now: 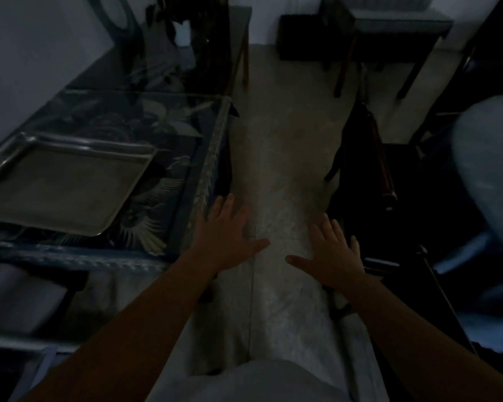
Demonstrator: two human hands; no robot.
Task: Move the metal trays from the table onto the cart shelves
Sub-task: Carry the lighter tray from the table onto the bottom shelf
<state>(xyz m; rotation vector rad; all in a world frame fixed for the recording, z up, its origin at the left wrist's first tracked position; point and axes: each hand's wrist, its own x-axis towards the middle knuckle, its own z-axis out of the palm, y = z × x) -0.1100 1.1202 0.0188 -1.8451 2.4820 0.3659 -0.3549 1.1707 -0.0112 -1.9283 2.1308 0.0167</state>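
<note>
A stack of flat metal trays lies on the left table, which has a dark patterned cloth under glass. My left hand hovers over the floor just off the table's right edge, fingers spread and holding nothing. My right hand is open too, palm down, beside the dark cart on the right. The room is dim and the cart's shelves are hard to make out.
A pale floor aisle runs between table and cart. A dark chair and a small dark table stand at the far end. Something pale and rounded sits at the right edge. A lower shelf with pale items lies under the table.
</note>
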